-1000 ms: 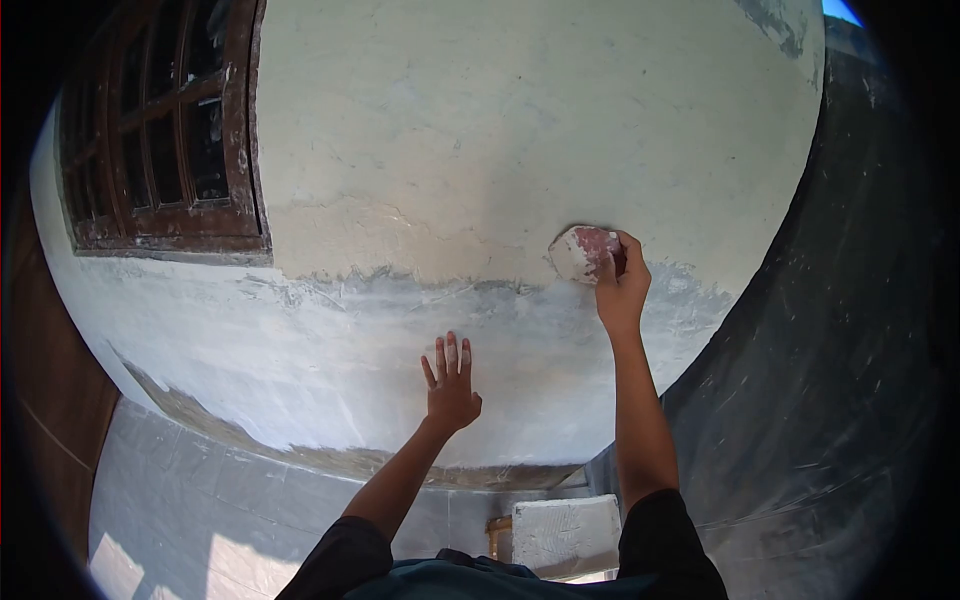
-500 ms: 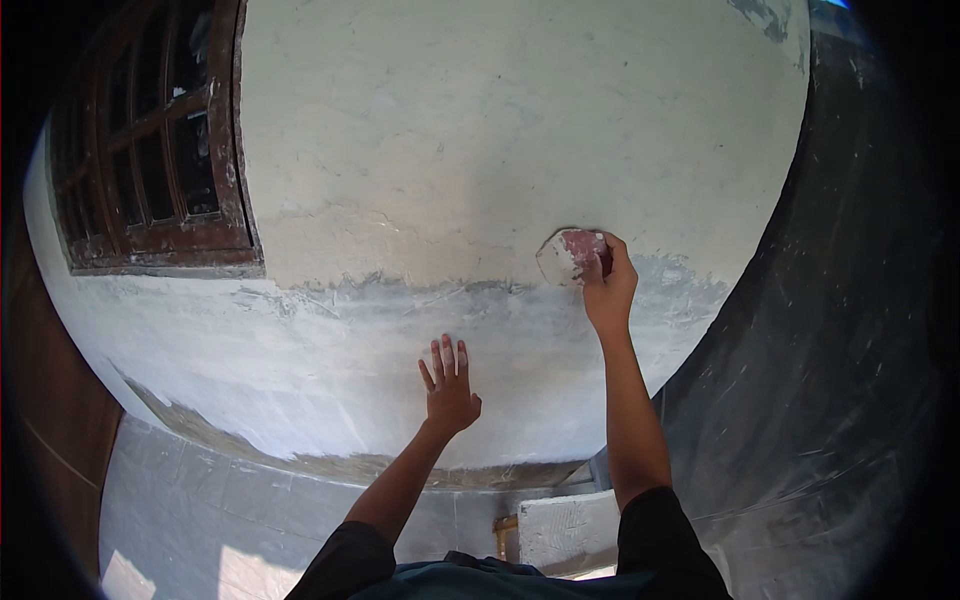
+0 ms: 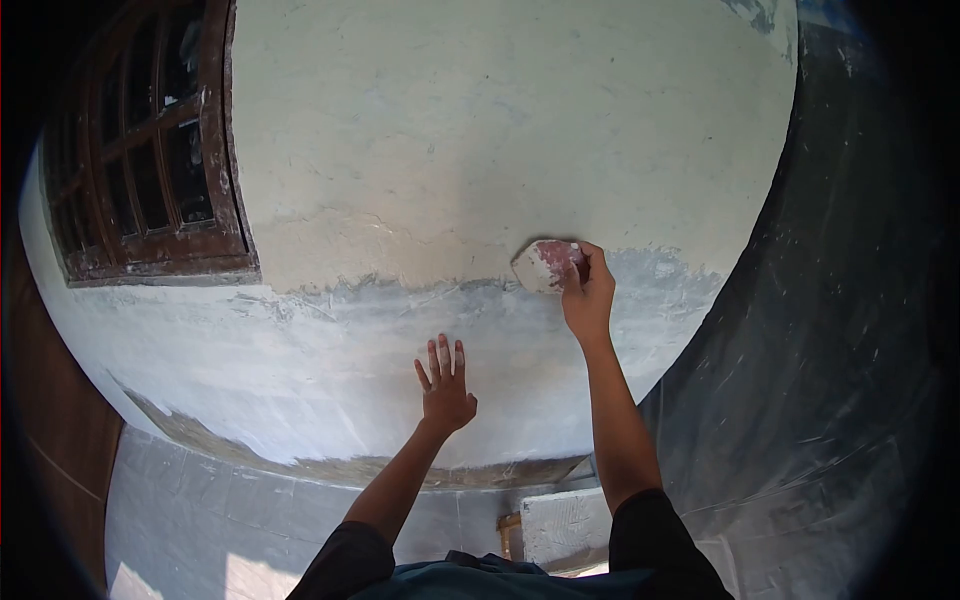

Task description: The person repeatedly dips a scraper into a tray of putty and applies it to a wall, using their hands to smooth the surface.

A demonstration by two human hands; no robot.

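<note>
My right hand (image 3: 590, 290) grips a reddish sanding pad (image 3: 553, 265) smeared with white, its face against the wall near the line between the cream upper part and the whitish lower part. Lower and to the left, my left hand (image 3: 447, 385) lies with fingers spread on the whitish part of the wall (image 3: 330, 350), holding nothing. White dust coats some of its fingertips. The underside of the pad is hidden.
A brown wooden window frame (image 3: 190, 245) is at the upper left. Near my body a white-topped block (image 3: 565, 525) stands on the grey floor (image 3: 400, 520). Dark sheeting (image 3: 800, 350) hangs and spreads at the right.
My right hand and the pad have moved left and slightly down along the wall. My left hand stays on nearly the same spot. The view has shifted a little.
</note>
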